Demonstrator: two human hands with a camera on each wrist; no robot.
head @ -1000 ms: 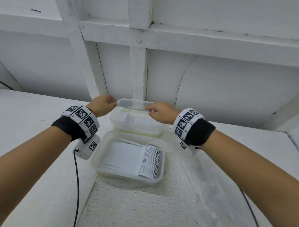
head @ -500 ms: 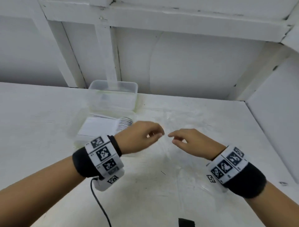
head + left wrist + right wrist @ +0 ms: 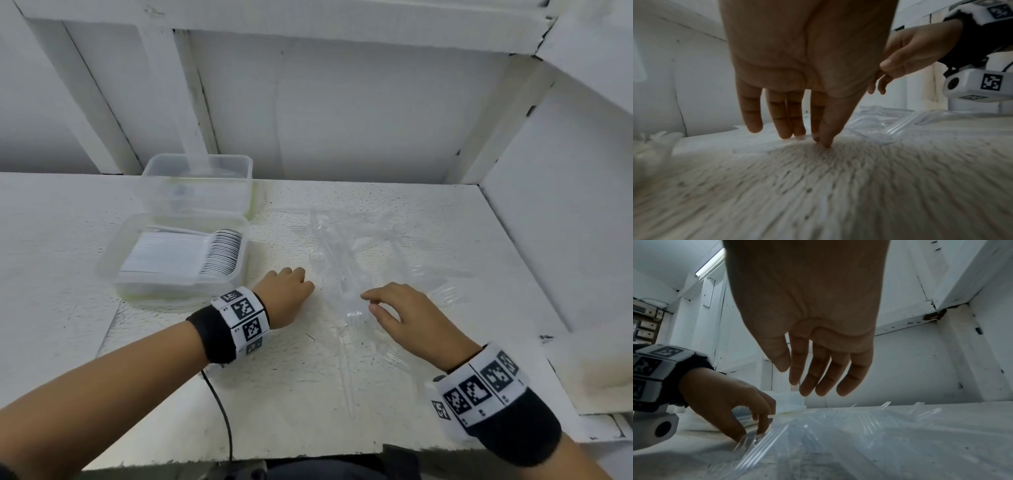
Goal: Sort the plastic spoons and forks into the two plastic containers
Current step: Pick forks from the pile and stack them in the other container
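Observation:
A loose pile of clear plastic cutlery (image 3: 356, 246) lies on the white table (image 3: 342, 404), right of centre. Forks show in it (image 3: 918, 408); I cannot make out spoons there. Two clear containers stand at the left. The near container (image 3: 109, 263) holds a neat stack of white spoons (image 3: 191, 257). What the far container (image 3: 198, 168) holds is unclear. My left hand (image 3: 298, 279) points down, its fingertips (image 3: 825, 142) touching the table and a clear piece (image 3: 744, 441) at the pile's left edge. My right hand (image 3: 368, 301) hovers just above the pile, fingers relaxed and empty.
A white wall with beams runs behind the table, and a side panel (image 3: 555, 240) closes it off on the right. A black cable (image 3: 222, 411) hangs from my left wrist over the front edge. Bare tabletop lies at the front.
Both hands left the far container and came back toward me. They have dropped to the cutlery pile, the left down to the table. The view swung right, so the containers now sit at the left.

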